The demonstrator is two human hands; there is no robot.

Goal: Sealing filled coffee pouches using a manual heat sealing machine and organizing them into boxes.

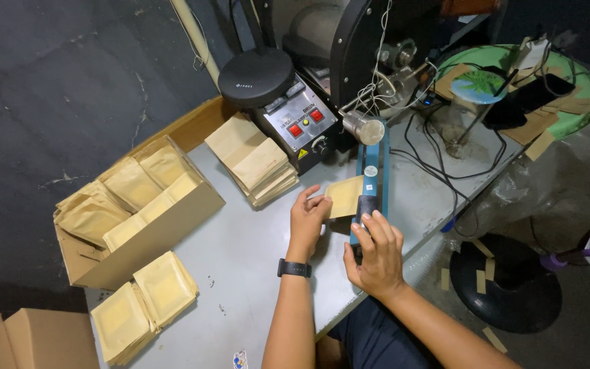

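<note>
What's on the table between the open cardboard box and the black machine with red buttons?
A stack of flat kraft pouches lies between the box and machine, in the head view.

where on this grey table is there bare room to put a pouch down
The widest bare patch of the grey table lies between the open cardboard box of filled brown pouches, the loose pouches at the near edge and the left hand. It is crowded behind, around the flat pouch stack, black machine, blue heat sealer and cables.

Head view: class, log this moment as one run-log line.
left hand: holds kraft pouch in blue sealer | right hand: presses sealer handle | nearby: pouch stack, filled box
</note>
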